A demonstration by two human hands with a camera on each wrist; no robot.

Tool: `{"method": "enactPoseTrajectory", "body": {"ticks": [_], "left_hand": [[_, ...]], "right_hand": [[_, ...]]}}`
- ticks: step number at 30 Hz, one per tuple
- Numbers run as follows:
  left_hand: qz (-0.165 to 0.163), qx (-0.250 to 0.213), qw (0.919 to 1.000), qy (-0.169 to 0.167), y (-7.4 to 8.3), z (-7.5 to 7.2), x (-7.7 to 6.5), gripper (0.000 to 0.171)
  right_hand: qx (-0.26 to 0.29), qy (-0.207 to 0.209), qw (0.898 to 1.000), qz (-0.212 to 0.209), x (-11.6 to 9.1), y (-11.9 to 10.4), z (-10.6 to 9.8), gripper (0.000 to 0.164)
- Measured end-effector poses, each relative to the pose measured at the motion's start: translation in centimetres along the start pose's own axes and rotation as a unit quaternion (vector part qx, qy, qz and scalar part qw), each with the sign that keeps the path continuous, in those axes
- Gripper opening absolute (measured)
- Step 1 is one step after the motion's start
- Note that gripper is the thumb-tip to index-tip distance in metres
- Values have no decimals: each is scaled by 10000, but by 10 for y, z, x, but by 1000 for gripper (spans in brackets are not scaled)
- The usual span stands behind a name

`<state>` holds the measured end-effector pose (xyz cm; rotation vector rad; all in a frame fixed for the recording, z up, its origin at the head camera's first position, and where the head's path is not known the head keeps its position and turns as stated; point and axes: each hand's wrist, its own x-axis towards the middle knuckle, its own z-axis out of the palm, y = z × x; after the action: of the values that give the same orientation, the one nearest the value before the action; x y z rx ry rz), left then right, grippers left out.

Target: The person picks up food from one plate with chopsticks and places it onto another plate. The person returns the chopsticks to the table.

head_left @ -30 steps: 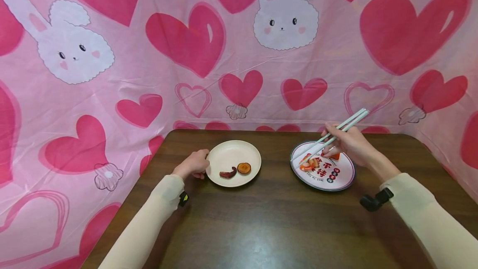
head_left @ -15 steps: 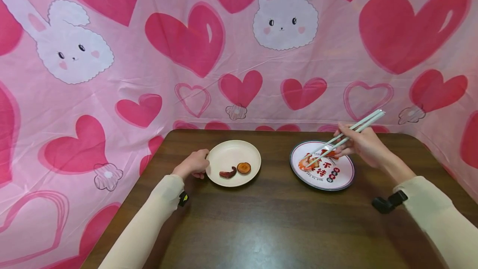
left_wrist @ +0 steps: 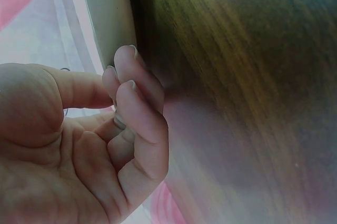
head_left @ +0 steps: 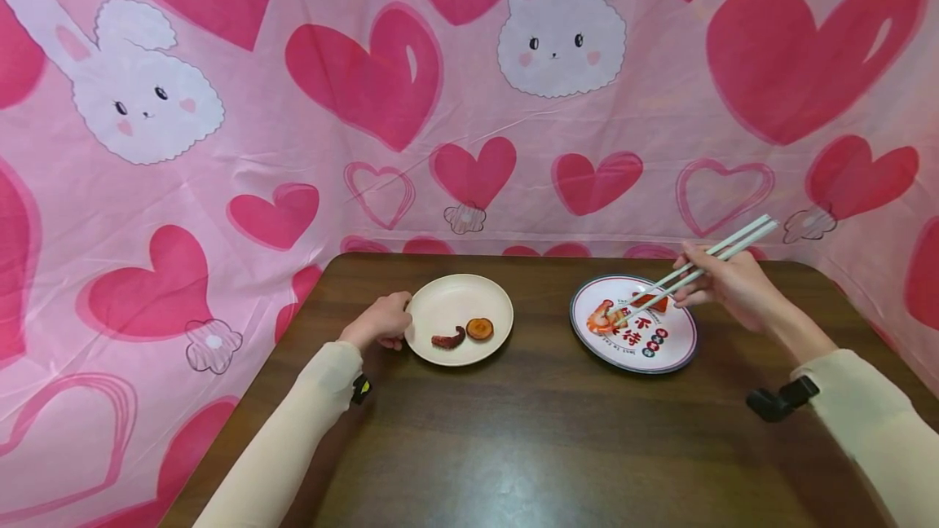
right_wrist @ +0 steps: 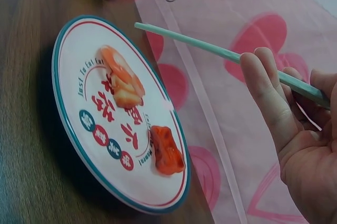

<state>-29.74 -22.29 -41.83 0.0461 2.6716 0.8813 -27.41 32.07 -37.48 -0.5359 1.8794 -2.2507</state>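
My left hand (head_left: pixel 383 321) pinches the left rim of a cream plate (head_left: pixel 455 300); its thumb and fingers meet at that edge in the left wrist view. On the plate lie a dark red curled tentacle piece (head_left: pixel 449 339) and a round brown slice (head_left: pixel 480 330). My right hand (head_left: pixel 739 290) holds a pair of pale green chopsticks (head_left: pixel 722 251) over a white printed plate (head_left: pixel 682 336). That plate bears a shrimp-like orange and white piece (right_wrist: pixel 122 74) and a glossy red-orange block (right_wrist: pixel 167 150). In the right wrist view nothing is between the chopsticks, which overlap there.
Both plates stand on a brown wooden table (head_left: pixel 469 430), a gap of bare wood between them. Behind the table hangs a pink cloth (head_left: pixel 411 194) with hearts and rabbits, close to its back edge. Each wrist wears a black strap (head_left: pixel 781 399).
My right hand has drawn to the right, and the chopstick tips have moved right from the left side of the printed plate, past the shrimp-like piece. My left hand stays put.
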Motion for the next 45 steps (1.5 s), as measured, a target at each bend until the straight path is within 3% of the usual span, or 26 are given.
{"method": "enactPoseTrajectory", "body": {"ticks": [11, 25, 34, 45], "left_hand": [[23, 65, 10000, 18, 0, 0, -2, 44], [33, 28, 10000, 16, 2, 0, -1, 40], [33, 2, 10000, 28, 1, 1, -3, 41], [20, -20, 10000, 22, 2, 1, -4, 41]], "right_hand": [[78, 105, 9999, -16, -5, 2, -16, 38], [578, 223, 9976, -303, -11, 8, -32, 35], [364, 595, 9971, -290, -11, 10, -35, 31], [294, 797, 9944, -629, -14, 17, -34, 28]]}}
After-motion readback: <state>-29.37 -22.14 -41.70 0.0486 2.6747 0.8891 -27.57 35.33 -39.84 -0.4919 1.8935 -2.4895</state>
